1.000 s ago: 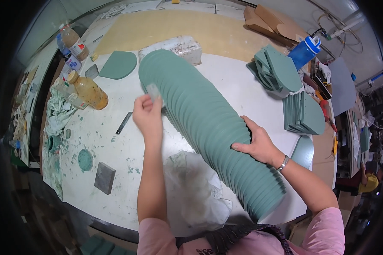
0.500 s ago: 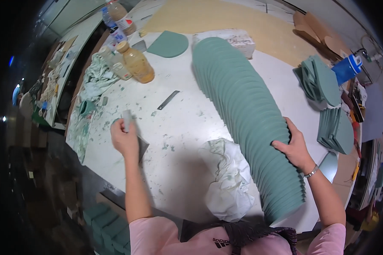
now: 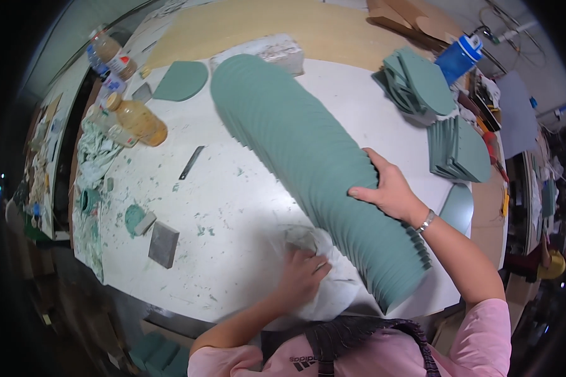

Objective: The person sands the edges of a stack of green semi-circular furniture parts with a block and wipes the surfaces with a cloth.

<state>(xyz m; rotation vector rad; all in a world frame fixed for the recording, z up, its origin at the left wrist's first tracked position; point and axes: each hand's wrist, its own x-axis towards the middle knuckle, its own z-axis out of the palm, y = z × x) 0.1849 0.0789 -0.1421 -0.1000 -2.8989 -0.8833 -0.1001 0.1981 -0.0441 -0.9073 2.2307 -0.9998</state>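
A long row of overlapping green rounded panels (image 3: 295, 144) runs diagonally from the far middle of the table toward me. My right hand (image 3: 390, 191) grips its right side, thumb on top and fingers over the edge. My left hand (image 3: 305, 273), a little blurred, has curled fingers on a crumpled white cloth (image 3: 333, 289) beside the row's near part. To the left lie a small light grey block (image 3: 146, 223), a patch of green paste (image 3: 134, 218) and a darker grey square block (image 3: 164, 244). Farther off rests a dark flat blade (image 3: 192, 163).
A single green panel (image 3: 181, 80) and a bottle of yellowish liquid (image 3: 141, 122) stand at the far left, near a stained cloth (image 3: 94, 154). Stacked green panels (image 3: 418, 85) and a blue bottle (image 3: 458, 60) are at the right. A whitish block (image 3: 283, 53) sits behind the row.
My left hand has put down the small light grey block and moved right onto the white cloth. My right hand stays on the row; the whole view has shifted.
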